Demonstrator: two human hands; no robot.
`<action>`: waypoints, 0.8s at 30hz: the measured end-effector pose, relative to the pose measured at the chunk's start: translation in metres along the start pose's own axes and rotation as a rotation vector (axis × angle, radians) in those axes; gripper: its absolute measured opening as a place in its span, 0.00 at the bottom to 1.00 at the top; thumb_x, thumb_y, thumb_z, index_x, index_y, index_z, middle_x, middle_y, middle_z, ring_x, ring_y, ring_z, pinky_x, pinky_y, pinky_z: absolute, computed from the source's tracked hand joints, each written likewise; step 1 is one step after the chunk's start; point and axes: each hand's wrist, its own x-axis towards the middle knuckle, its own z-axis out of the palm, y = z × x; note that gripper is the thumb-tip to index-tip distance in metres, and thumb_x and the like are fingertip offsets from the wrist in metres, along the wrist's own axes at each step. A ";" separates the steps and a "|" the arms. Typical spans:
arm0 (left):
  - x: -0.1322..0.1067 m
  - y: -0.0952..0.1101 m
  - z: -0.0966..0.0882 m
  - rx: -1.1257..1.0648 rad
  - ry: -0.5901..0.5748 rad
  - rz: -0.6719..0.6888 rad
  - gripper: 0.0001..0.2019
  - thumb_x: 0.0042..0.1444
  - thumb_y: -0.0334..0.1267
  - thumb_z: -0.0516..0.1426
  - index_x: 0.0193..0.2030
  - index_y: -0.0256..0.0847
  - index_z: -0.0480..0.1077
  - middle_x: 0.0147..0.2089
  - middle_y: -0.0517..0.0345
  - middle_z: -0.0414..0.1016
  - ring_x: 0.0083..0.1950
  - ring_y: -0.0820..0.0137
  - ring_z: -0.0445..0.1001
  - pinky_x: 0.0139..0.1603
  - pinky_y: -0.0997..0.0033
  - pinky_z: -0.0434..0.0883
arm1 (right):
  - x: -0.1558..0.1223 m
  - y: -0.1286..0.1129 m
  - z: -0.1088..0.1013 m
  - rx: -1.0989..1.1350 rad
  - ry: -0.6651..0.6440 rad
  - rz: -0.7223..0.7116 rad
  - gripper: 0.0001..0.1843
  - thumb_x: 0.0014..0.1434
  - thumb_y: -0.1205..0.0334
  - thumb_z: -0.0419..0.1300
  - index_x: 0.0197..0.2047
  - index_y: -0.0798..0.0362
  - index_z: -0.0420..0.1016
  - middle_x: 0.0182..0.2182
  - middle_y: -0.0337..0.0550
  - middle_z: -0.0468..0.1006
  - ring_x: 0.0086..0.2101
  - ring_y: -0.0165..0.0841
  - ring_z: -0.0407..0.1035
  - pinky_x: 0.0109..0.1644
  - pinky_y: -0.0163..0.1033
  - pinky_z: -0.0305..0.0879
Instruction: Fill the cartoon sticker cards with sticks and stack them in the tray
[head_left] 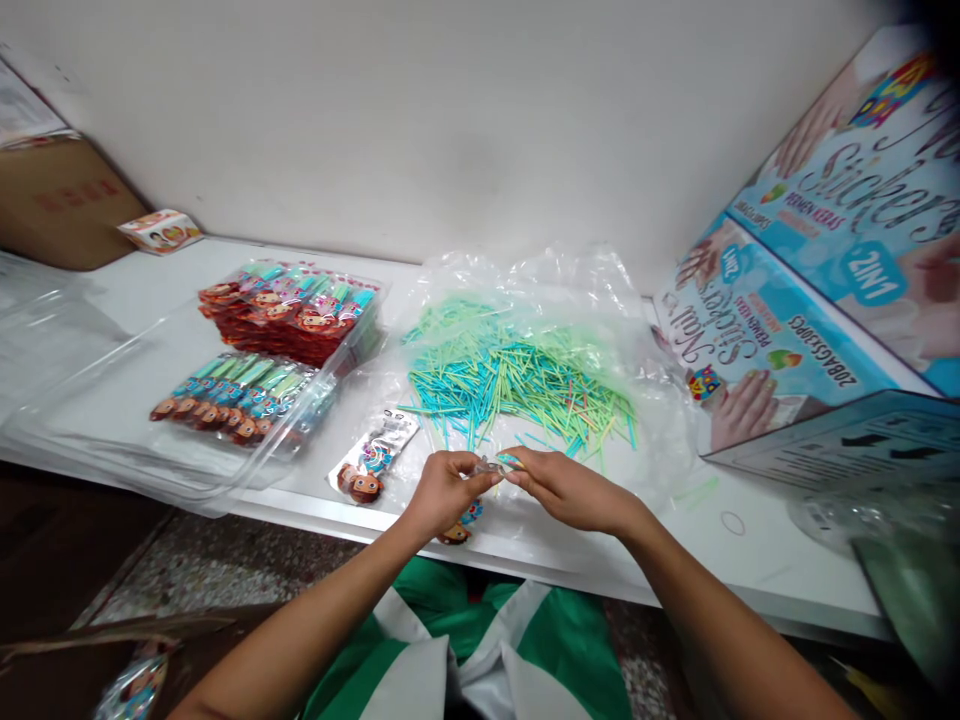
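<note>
My left hand point(450, 488) pinches the upper end of a clear packet, and the packet's cartoon-printed part point(459, 528) hangs below the fingers at the table's front edge. Close against it, my right hand point(561, 485) pinches short blue and green sticks point(511, 461) at the packet's top. The fingers hide how far the sticks are in. Just beyond both hands lies a loose pile of thin blue and green sticks point(517, 385) on clear plastic. To the left of my left hand, another cartoon packet point(373, 458) rests flat on the table.
A clear plastic tub point(225, 490) on the left holds stacked packets point(289, 315) and a nearer row of packets point(240, 395). Printed blue boxes point(795, 300) stand at the right. A brown carton point(67, 200) and small box point(161, 231) sit far left. A rubber band point(733, 523) lies at right.
</note>
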 end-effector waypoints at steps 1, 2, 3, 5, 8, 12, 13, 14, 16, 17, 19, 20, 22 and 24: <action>-0.001 0.001 -0.001 0.088 0.009 0.043 0.15 0.50 0.46 0.57 0.24 0.35 0.74 0.22 0.58 0.71 0.27 0.72 0.67 0.29 0.74 0.61 | 0.000 0.000 -0.002 -0.008 -0.036 -0.005 0.14 0.65 0.56 0.43 0.46 0.52 0.64 0.38 0.45 0.73 0.37 0.34 0.68 0.40 0.37 0.60; -0.002 0.003 -0.003 0.176 0.012 0.094 0.15 0.51 0.46 0.56 0.25 0.36 0.74 0.24 0.57 0.72 0.28 0.71 0.68 0.31 0.74 0.62 | 0.000 -0.001 -0.003 -0.019 -0.070 -0.010 0.15 0.65 0.56 0.43 0.47 0.52 0.65 0.38 0.45 0.74 0.37 0.35 0.68 0.40 0.37 0.60; -0.003 0.005 -0.004 0.259 0.008 0.149 0.14 0.53 0.45 0.55 0.26 0.37 0.74 0.25 0.56 0.73 0.29 0.70 0.69 0.32 0.73 0.62 | 0.001 -0.001 -0.005 -0.031 -0.099 -0.015 0.15 0.64 0.57 0.44 0.47 0.52 0.65 0.38 0.46 0.74 0.37 0.36 0.69 0.40 0.38 0.60; -0.003 0.008 -0.007 0.399 -0.009 0.255 0.13 0.54 0.43 0.54 0.27 0.39 0.75 0.27 0.54 0.74 0.32 0.68 0.70 0.36 0.71 0.62 | 0.001 -0.002 -0.007 -0.051 -0.141 -0.016 0.15 0.64 0.56 0.45 0.48 0.52 0.66 0.38 0.47 0.75 0.38 0.37 0.69 0.39 0.38 0.60; -0.002 0.012 -0.011 0.509 -0.034 0.331 0.12 0.55 0.41 0.54 0.28 0.40 0.75 0.28 0.53 0.75 0.34 0.67 0.71 0.39 0.70 0.61 | 0.001 -0.005 -0.008 -0.090 -0.153 0.003 0.17 0.63 0.56 0.46 0.52 0.53 0.65 0.39 0.49 0.76 0.38 0.39 0.70 0.38 0.37 0.60; -0.001 0.016 -0.012 0.513 -0.041 0.315 0.13 0.55 0.41 0.54 0.26 0.39 0.74 0.26 0.54 0.74 0.31 0.68 0.70 0.37 0.72 0.61 | -0.001 -0.006 -0.007 -0.157 -0.135 0.037 0.25 0.64 0.53 0.44 0.61 0.55 0.54 0.39 0.53 0.76 0.39 0.42 0.70 0.37 0.39 0.60; -0.001 0.016 -0.012 0.501 -0.042 0.306 0.13 0.55 0.41 0.54 0.26 0.39 0.74 0.26 0.54 0.74 0.31 0.68 0.70 0.36 0.72 0.61 | -0.002 -0.006 -0.007 -0.162 -0.133 0.045 0.28 0.64 0.52 0.44 0.63 0.56 0.51 0.40 0.54 0.76 0.40 0.42 0.70 0.37 0.39 0.61; -0.002 0.016 -0.012 0.484 -0.044 0.296 0.13 0.55 0.41 0.54 0.26 0.40 0.74 0.26 0.54 0.74 0.31 0.68 0.70 0.36 0.72 0.61 | -0.002 -0.006 -0.007 -0.159 -0.131 0.049 0.29 0.64 0.52 0.43 0.64 0.56 0.48 0.40 0.54 0.76 0.40 0.43 0.70 0.38 0.40 0.61; -0.003 0.015 -0.011 0.426 -0.047 0.269 0.12 0.55 0.42 0.54 0.27 0.40 0.75 0.27 0.54 0.75 0.32 0.68 0.70 0.36 0.72 0.62 | -0.003 -0.006 -0.008 -0.139 -0.119 0.051 0.30 0.64 0.51 0.43 0.65 0.55 0.44 0.42 0.54 0.76 0.42 0.42 0.70 0.39 0.40 0.61; -0.003 0.015 -0.011 0.389 -0.044 0.251 0.12 0.54 0.42 0.54 0.29 0.40 0.76 0.28 0.54 0.75 0.33 0.67 0.71 0.36 0.72 0.62 | -0.004 -0.006 -0.008 -0.123 -0.109 0.050 0.30 0.64 0.51 0.42 0.66 0.54 0.44 0.43 0.53 0.75 0.43 0.42 0.69 0.40 0.40 0.61; -0.004 0.014 -0.011 0.326 -0.025 0.219 0.12 0.54 0.44 0.55 0.30 0.41 0.76 0.29 0.54 0.76 0.33 0.67 0.71 0.35 0.73 0.63 | -0.005 -0.005 -0.010 -0.086 -0.093 0.050 0.30 0.64 0.51 0.42 0.65 0.53 0.45 0.45 0.53 0.74 0.43 0.41 0.69 0.41 0.40 0.62; -0.004 0.014 -0.010 0.310 -0.018 0.212 0.12 0.53 0.44 0.55 0.30 0.41 0.76 0.29 0.54 0.76 0.33 0.67 0.71 0.35 0.73 0.63 | -0.005 -0.005 -0.010 -0.068 -0.092 0.050 0.29 0.64 0.51 0.42 0.65 0.53 0.46 0.46 0.52 0.74 0.43 0.40 0.69 0.42 0.40 0.62; -0.004 0.015 -0.010 0.322 -0.022 0.227 0.12 0.53 0.44 0.55 0.29 0.41 0.76 0.28 0.55 0.76 0.32 0.67 0.71 0.34 0.72 0.63 | -0.005 -0.004 -0.010 -0.037 -0.102 0.046 0.29 0.64 0.50 0.43 0.65 0.53 0.48 0.46 0.52 0.74 0.44 0.40 0.69 0.43 0.41 0.61; -0.003 0.015 -0.010 0.381 -0.044 0.274 0.12 0.54 0.43 0.54 0.28 0.41 0.75 0.27 0.55 0.75 0.32 0.67 0.71 0.36 0.72 0.63 | -0.004 -0.002 -0.009 -0.031 -0.130 0.036 0.29 0.64 0.51 0.43 0.64 0.54 0.50 0.45 0.53 0.75 0.44 0.41 0.69 0.43 0.40 0.61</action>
